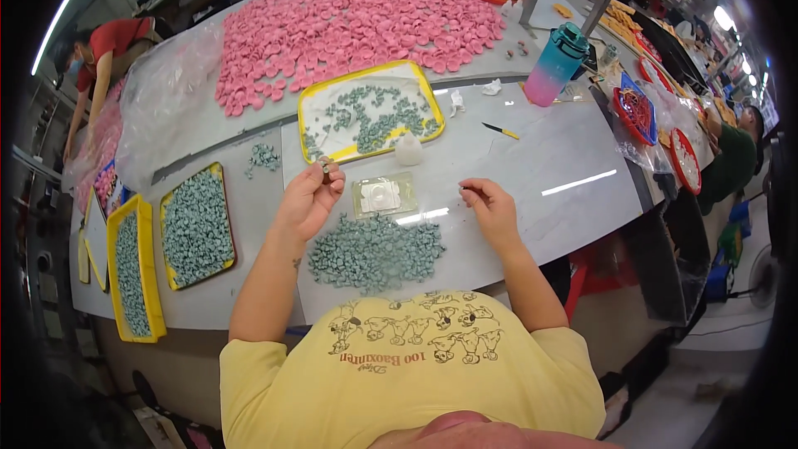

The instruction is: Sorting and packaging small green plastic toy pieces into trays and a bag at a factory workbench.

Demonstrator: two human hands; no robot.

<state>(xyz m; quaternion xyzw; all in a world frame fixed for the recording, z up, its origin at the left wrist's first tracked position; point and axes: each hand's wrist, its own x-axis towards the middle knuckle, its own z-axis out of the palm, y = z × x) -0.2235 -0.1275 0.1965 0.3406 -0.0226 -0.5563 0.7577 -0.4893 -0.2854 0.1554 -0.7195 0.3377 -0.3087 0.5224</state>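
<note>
My left hand is raised near the lower edge of a yellow-rimmed tray, its fingertips pinched on a small piece that looks grey-green. To the right, my right hand is closed in a pinch over the grey table; whatever sits at its fingertips is too small to name. Between the hands lies a clear flat plastic case with a white round shape in it. A heap of small grey-green pieces spreads in front of me. More such pieces lie scattered in the yellow-rimmed tray.
At left stand two yellow trays full of grey-green pieces. A wide spread of pink pieces covers the far table. Right of the tray are a yellow craft knife and a teal-pink bottle. People work at both sides.
</note>
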